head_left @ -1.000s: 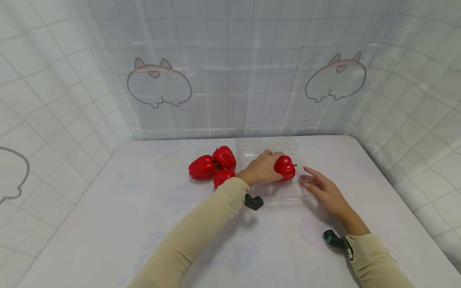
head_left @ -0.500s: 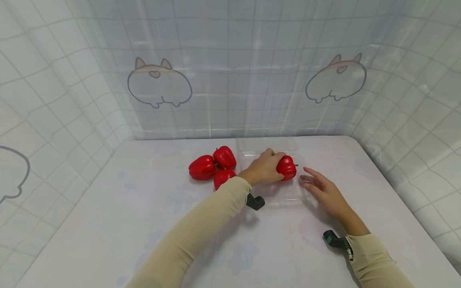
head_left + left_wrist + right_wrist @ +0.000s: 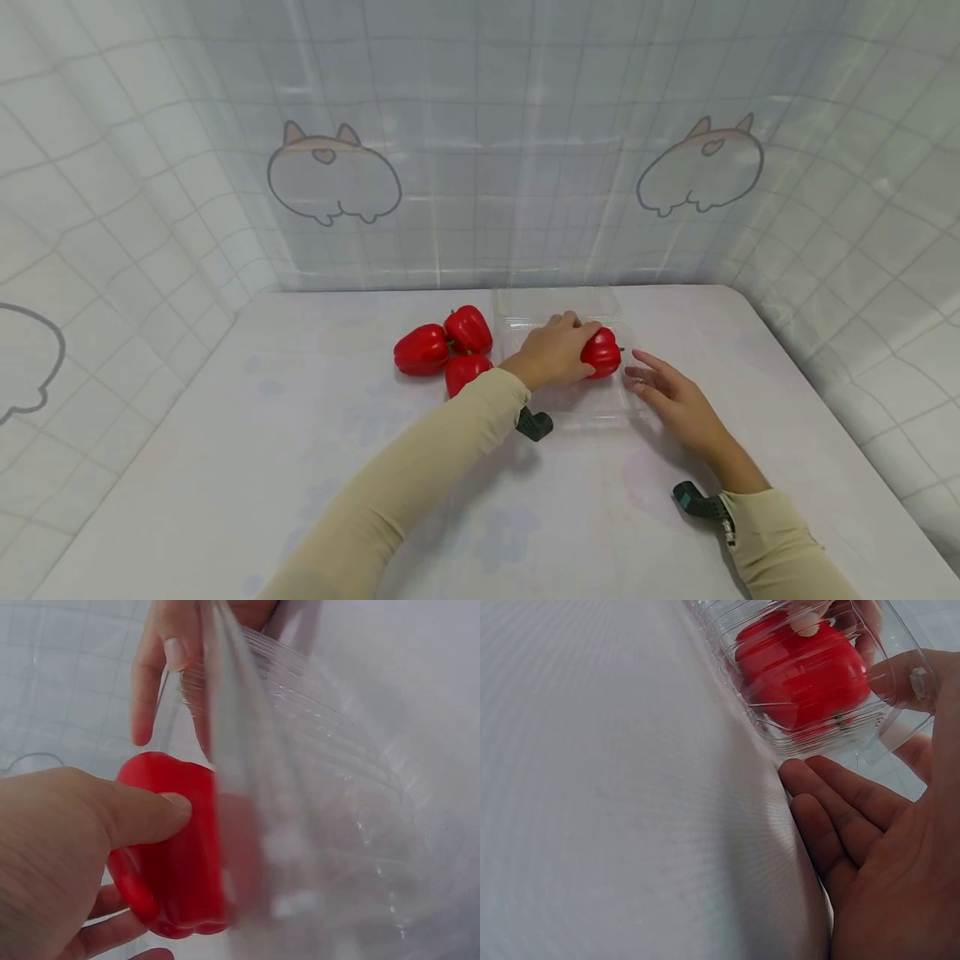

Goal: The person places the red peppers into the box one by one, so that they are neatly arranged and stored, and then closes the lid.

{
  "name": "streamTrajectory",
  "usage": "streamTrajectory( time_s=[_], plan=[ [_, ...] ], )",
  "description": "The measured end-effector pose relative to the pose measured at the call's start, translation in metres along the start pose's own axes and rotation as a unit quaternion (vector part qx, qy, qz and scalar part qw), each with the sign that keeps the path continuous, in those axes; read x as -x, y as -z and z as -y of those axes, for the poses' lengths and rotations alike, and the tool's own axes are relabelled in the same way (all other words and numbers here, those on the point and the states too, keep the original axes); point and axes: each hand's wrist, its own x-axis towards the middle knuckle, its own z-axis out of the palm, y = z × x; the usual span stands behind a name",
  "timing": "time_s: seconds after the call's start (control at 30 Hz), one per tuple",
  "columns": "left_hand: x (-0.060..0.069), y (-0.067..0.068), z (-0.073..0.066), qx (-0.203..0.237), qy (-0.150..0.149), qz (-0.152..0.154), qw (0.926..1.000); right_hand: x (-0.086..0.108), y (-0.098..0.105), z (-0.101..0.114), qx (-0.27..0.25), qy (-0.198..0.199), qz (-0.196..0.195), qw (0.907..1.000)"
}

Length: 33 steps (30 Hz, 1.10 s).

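Observation:
In the head view my left hand (image 3: 557,350) grips a red bell pepper (image 3: 602,352) inside a clear plastic clamshell box (image 3: 592,404). The left wrist view shows the thumb on the side of that bell pepper (image 3: 176,862), other fingers behind it, and the box wall (image 3: 315,810) hiding part of it. My right hand (image 3: 678,404) is at the box's right end with fingers loosely extended. Seen from the right wrist, the fingers of the right hand (image 3: 877,832) lie beside the box (image 3: 817,739); whether they touch it I cannot tell.
Three more red bell peppers stand left of the box: one at far left (image 3: 422,350), one behind (image 3: 468,329), and one in front (image 3: 467,371) partly hidden by the left sleeve. The box lid (image 3: 555,301) lies open toward the back wall sheet (image 3: 517,167).
My left hand has shifted slightly to the right with the bell pepper, toward the box's right end. The right hand and the other bell peppers stay put.

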Motion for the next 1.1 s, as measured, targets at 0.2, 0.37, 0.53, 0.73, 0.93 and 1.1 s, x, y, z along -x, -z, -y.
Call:
streamTrajectory(
  time_s=[0.2, 0.37, 0.53, 0.73, 0.93, 1.1],
  plan=[
    [0.0019, -0.0006, 0.0015, 0.009, 0.005, -0.014, 0.9998, -0.0004, -0.0009, -0.0038, -0.001, -0.007, 0.004, 1.0000],
    [0.0031, -0.0007, 0.0041, 0.019, 0.004, -0.017, 0.9997, 0.0000, -0.0011, -0.0026, -0.001, -0.008, 0.003, 1.0000],
    [0.0032, -0.0007, 0.0062, 0.034, 0.005, -0.008, 0.9994, 0.0019, -0.0003, 0.0000, 0.003, -0.002, 0.002, 1.0000],
    [0.0016, -0.0011, 0.0065, 0.056, -0.002, -0.007, 0.9984, 0.0034, 0.0003, 0.0031, -0.003, -0.002, 0.004, 1.0000],
    [-0.0006, -0.0019, 0.0042, 0.073, -0.008, -0.011, 0.9972, 0.0036, -0.0005, 0.0034, -0.012, -0.006, 0.004, 0.9999],
    [-0.0012, -0.0023, 0.0029, 0.057, -0.007, -0.015, 0.9983, 0.0033, -0.0008, 0.0048, -0.004, -0.006, 0.004, 1.0000]
  ],
)
